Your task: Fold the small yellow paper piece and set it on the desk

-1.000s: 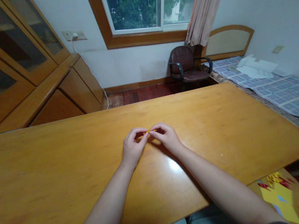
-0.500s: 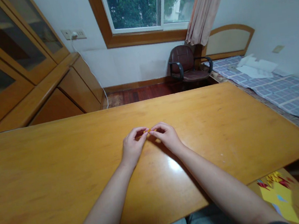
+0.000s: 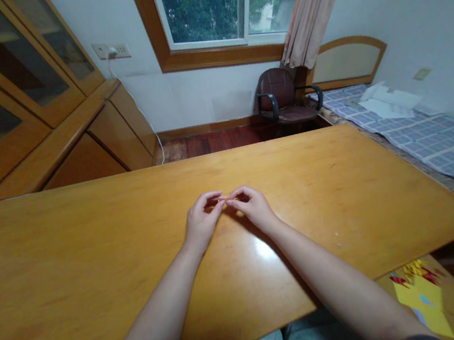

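Observation:
Both of my hands meet over the middle of the wooden table, pinching one small yellow piece [image 3: 226,198] between them. It looks thin and folded, like paper, but most of it is hidden by the fingers. My left hand [image 3: 204,217] grips its left end between thumb and fingertips. From the other side, my right hand [image 3: 254,206] holds the right end in the same kind of pinch. The fingertips of the two hands nearly touch.
Below the table [image 3: 108,252] on the right, a lower surface carries a yellow sheet [image 3: 426,305] and several yellow and red folded pieces [image 3: 418,270]. A brown armchair [image 3: 280,96] stands beyond the far edge, cabinets [image 3: 82,150] at left, a bed [image 3: 423,133] at right.
The hands stay in place. Only the fingertips have shifted slightly around the yellow piece, which shows a little differently between them.

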`<action>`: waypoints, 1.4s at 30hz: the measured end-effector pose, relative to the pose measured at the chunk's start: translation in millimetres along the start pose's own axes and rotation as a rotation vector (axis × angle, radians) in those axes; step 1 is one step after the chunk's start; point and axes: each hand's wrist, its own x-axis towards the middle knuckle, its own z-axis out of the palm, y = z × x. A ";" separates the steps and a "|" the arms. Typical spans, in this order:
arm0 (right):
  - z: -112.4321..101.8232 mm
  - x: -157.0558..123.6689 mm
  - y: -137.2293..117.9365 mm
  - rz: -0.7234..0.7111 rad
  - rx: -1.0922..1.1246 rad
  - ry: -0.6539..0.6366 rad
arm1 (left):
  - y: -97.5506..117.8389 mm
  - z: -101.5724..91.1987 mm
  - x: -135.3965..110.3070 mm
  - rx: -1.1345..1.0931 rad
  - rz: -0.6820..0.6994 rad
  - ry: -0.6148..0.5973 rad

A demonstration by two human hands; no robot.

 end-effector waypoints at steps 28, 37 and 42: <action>-1.8 0.5 0.6 0.020 -0.019 -0.011 | -13.8 2.2 3.8 -0.258 -0.061 -0.012; -1.3 0.2 5.0 0.044 -0.026 -0.052 | -7.1 0.4 4.3 -0.214 -0.090 0.008; -3.3 -0.7 2.3 -0.003 -0.068 -0.047 | -3.6 0.1 6.8 -0.253 -0.117 -0.008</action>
